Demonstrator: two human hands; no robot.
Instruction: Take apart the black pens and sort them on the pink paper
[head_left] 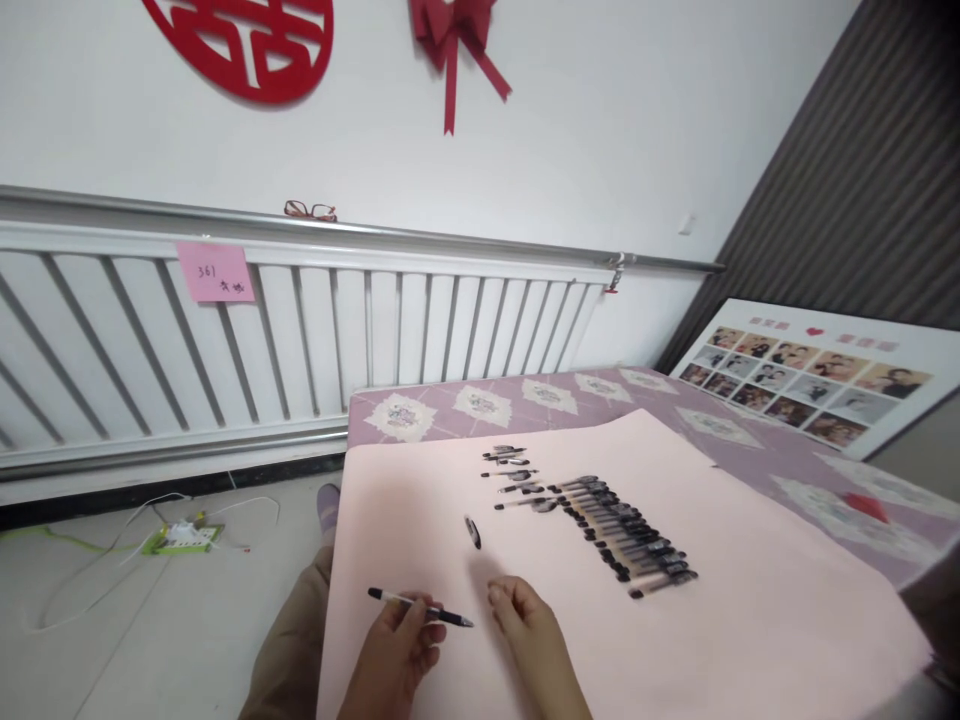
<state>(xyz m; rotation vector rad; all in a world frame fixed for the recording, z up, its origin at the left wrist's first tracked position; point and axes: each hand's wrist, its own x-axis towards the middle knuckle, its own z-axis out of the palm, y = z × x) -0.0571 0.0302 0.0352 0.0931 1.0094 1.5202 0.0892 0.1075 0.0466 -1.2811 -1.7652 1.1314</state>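
Observation:
My left hand (397,650) pinches a black pen (420,607) near its middle, the tip pointing right over a pale pink sheet (750,620). My right hand (525,625) rests just right of the pen's tip, fingers loosely curled, holding nothing I can see. A black pen cap (472,531) lies alone on the sheet a little beyond both hands. Farther back, a row of several capped pens (622,540) lies side by side, with a few loose pens (514,470) at its far end.
The pink sheet covers a table with a purple patterned cloth (540,395). A photo board (810,385) leans at right. A white radiator (300,330) with a pink note (215,272) and red glasses (309,211) lines the wall. Cables and a green device (184,537) lie on the floor.

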